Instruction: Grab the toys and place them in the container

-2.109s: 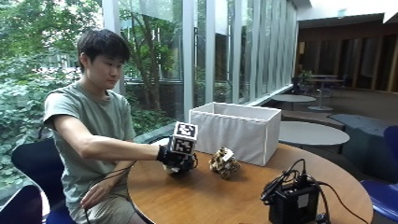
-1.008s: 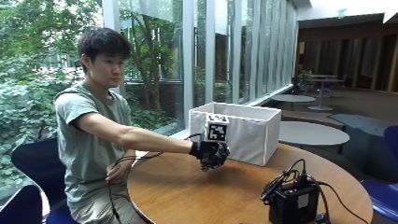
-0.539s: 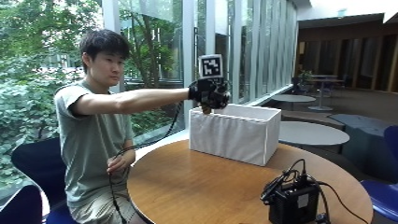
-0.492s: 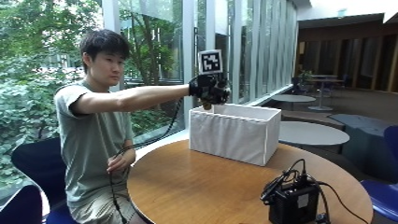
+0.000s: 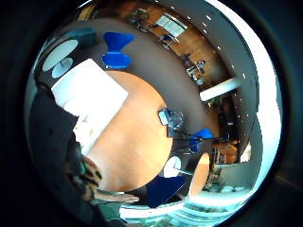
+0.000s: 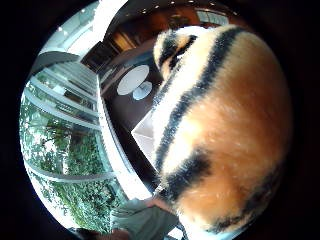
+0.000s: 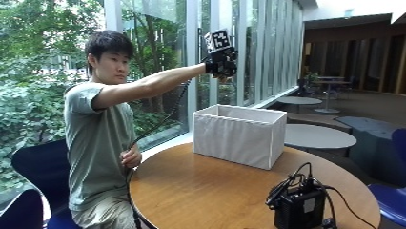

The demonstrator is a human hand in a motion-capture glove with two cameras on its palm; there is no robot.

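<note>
Plush tiger toy [image 6: 220, 135], fuzzy orange and cream with black stripes, fills most of the thumb-side palm view, so it sits right against the palm. From the outside view, the person's gloved right hand [image 7: 221, 68] is raised high at the end of an outstretched arm, above and slightly window-side of the container [image 7: 239, 135], with its fingers curled around the toy; only a sliver of the toy shows beneath the glove there. The container is a white fabric box, rectangular, soft-walled and open at the top, standing on the far part of a round wooden table [image 7: 209, 191] with a smooth, warm-brown top. The little-finger-side palm view looks down on the box's open mouth [image 5: 90, 99] and the table's curved edge from well above. A black electronic device [image 7: 299, 206] with cables stands near the table's front edge, well apart from the box, leaving a broad stretch of bare tabletop between them. The person's bare left hand [image 7: 130, 156] rests low by the table's rim, holding a black cable. Blue chairs [image 7: 32, 167] stand around the table. Tall glass windows with greenery outside run behind the person; further round tables [image 7: 315, 136] sit beyond the box in a dim, wood-toned room
</note>
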